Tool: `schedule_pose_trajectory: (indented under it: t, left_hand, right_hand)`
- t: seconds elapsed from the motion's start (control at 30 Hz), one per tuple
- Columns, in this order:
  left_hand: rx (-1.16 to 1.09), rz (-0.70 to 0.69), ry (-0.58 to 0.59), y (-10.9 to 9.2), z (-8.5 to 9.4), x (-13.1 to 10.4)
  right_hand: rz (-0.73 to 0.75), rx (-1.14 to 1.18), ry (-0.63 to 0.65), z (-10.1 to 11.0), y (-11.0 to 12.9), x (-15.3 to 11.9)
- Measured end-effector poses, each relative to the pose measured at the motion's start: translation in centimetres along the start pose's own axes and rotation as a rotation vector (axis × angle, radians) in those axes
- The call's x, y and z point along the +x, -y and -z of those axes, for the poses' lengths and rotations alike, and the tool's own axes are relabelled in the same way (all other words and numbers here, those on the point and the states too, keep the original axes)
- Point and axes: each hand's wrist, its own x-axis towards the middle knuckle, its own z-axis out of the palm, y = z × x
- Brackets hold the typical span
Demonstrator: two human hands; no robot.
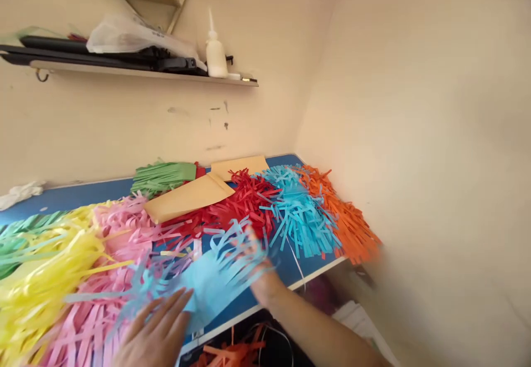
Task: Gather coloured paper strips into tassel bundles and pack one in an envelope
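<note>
A light blue tissue paper sheet with fringed ends lies over the near edge of the blue table. My left hand rests on its left part, fingers stretched out and close to flat. On the far side, my right hand is among the blue strips, which cover and blur its fingers, so its grip cannot be made out. Pink fringed paper lies left of my left hand, with yellow fringe beyond it. Red fringe is behind my right hand, and brighter blue fringe is to its right.
Orange fringe hangs over the table's right end by the wall. Green fringe and tan paper pieces lie at the back. Above, a wall shelf holds a white bottle. More orange strips are below the edge.
</note>
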Motion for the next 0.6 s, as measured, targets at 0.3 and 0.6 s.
schedule_pose_trajectory:
  t: [0.3, 0.6]
  left_hand:
    - [-0.112, 0.217, 0.108, -6.1, -5.0, 1.8]
    - [-0.26, 0.248, 0.048, -2.7, -4.2, 0.6]
  right_hand:
    - [0.749, -1.156, 0.258, 5.9, 2.1, -5.6]
    - [0.403, -1.275, 0.718, 6.5, -1.0, -1.6]
